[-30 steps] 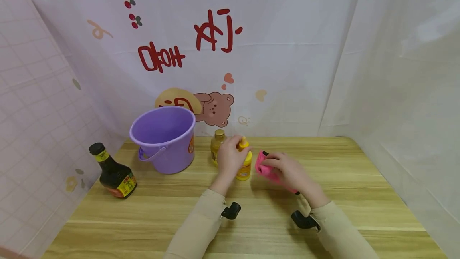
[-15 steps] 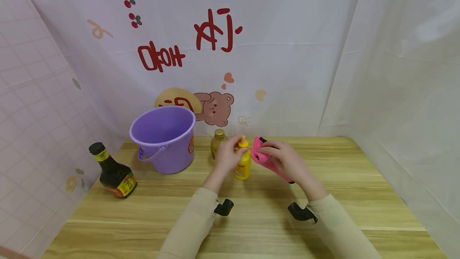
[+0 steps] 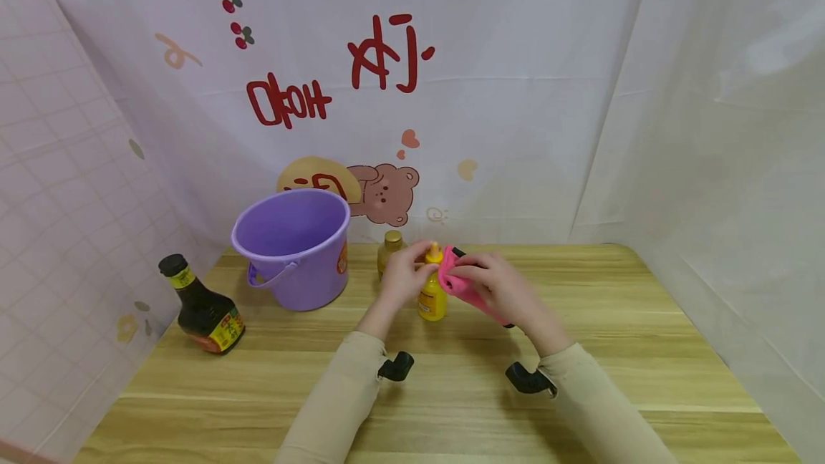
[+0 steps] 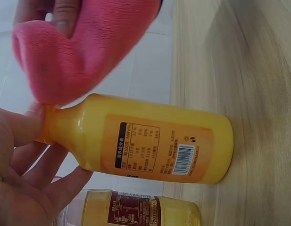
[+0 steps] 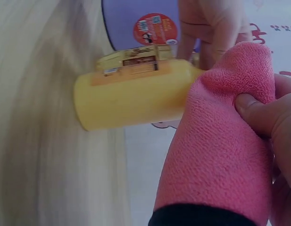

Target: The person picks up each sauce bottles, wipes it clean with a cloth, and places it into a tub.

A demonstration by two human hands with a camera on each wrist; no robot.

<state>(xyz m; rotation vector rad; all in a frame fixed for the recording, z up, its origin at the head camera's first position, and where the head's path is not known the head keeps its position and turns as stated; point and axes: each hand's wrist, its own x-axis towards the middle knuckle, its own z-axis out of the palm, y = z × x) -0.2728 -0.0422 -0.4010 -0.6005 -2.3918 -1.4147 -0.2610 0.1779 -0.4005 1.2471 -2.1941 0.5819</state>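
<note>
A yellow squeeze bottle (image 3: 432, 299) with a pointed cap stands upright on the table. Thumb and fingers of my left hand (image 3: 403, 277) pinch it round the neck; in the left wrist view its nutrition label and barcode show. My right hand (image 3: 499, 285) pinches a pink plush cloth (image 5: 216, 136) with a black edge. One end of that cloth touches the bottle near its shoulder and neck. Just behind my left hand is a clear bottle of golden liquid (image 4: 140, 209) with a gold cap, partly hidden in the head view.
To the left stands a purple bucket (image 3: 316, 285) with its handle hanging down. A dark sauce bottle (image 3: 208, 313) with a black cap is at the far left of the wooden table (image 3: 451, 414). A printed white curtain (image 3: 515, 127) hangs along the back.
My right hand has lifted the pink cloth and brought it left against the yellow bottle. The bottle has turned and shifted slightly left, together with my left hand.
</note>
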